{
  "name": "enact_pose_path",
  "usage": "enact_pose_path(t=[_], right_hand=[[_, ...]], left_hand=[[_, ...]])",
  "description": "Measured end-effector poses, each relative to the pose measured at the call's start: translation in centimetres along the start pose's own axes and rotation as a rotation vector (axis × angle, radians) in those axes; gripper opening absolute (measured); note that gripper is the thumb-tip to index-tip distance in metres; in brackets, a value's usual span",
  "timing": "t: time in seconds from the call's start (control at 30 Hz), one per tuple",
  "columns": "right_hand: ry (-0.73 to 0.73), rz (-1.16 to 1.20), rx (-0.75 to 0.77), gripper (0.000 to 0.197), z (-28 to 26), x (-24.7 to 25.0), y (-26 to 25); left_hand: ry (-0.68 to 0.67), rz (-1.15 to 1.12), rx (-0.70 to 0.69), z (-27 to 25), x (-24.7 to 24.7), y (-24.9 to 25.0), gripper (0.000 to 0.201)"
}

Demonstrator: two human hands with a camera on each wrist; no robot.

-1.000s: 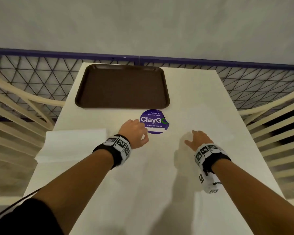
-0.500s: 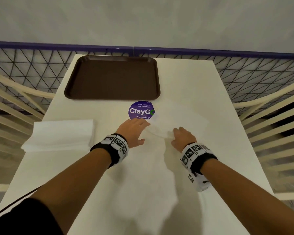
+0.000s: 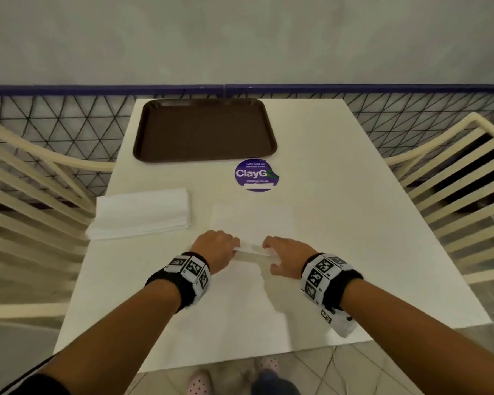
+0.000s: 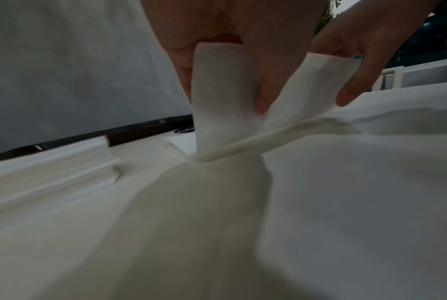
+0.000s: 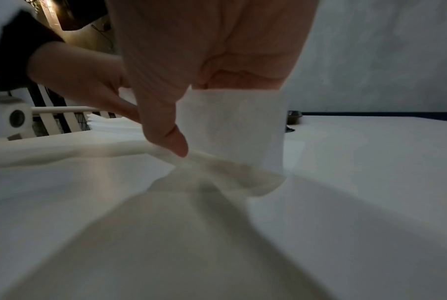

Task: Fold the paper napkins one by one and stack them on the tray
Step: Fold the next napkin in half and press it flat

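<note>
Head view shows the left hand [image 3: 216, 248] and right hand [image 3: 287, 256] each in a pinching grip on a near corner of the napkin [image 3: 253, 223] lying beyond them on the table [image 3: 354, 223]; lift both corners evenly and carry them to the far edge.

On the table [image 3: 340, 223], the tray [image 3: 204, 131] lies at the far edge, toward the left. Just before its near right corner is a round sticker [image 3: 255, 174]. The stack of napkins [image 3: 140, 213] lies at the left edge, nearer than the tray. One single napkin [image 3: 253, 223] lies to the right of the stack, before the sticker. At its near edge are the left hand [image 3: 216, 248] and the right hand [image 3: 287, 256], side by side. Chairs [image 3: 451, 178] stand at both sides of the table, and a fence [image 3: 411, 115] runs behind it.
</note>
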State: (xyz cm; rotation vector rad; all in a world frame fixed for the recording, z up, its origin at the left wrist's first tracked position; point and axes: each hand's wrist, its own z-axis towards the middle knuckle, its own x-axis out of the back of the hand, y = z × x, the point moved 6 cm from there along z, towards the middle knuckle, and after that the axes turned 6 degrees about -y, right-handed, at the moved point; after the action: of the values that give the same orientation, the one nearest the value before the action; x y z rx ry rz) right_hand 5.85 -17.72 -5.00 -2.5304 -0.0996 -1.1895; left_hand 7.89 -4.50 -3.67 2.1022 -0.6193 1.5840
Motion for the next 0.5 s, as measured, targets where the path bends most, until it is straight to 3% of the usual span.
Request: enact_pose_path(t=[0.07,0.17,0.37,0.5], right_hand=[[-0.005,-0.006,0.002,0.038,-0.1,-1.4,-1.5],[0.011,0.006,0.005,0.029,-0.3,-2.8,-3.3],[-0.032,-0.042,-0.023,0.02,-1.1,-4.2,-5.0],[-0.072,0.047,-0.051,0.022,-1.0,-3.8,-4.2]], left_hand=[[-0.155,-0.037,0.063,-2.4,-2.1,-1.0,0.031],[-0.218,-0.155,0.089,-5.5,-3.4,-2.1,0.031],[-0.212,-0.394,0.112,-9.4,-5.1,-3.1,0.029],[-0.211,-0.634,0.243,-10.1,-5.7,-4.3,0.029]])
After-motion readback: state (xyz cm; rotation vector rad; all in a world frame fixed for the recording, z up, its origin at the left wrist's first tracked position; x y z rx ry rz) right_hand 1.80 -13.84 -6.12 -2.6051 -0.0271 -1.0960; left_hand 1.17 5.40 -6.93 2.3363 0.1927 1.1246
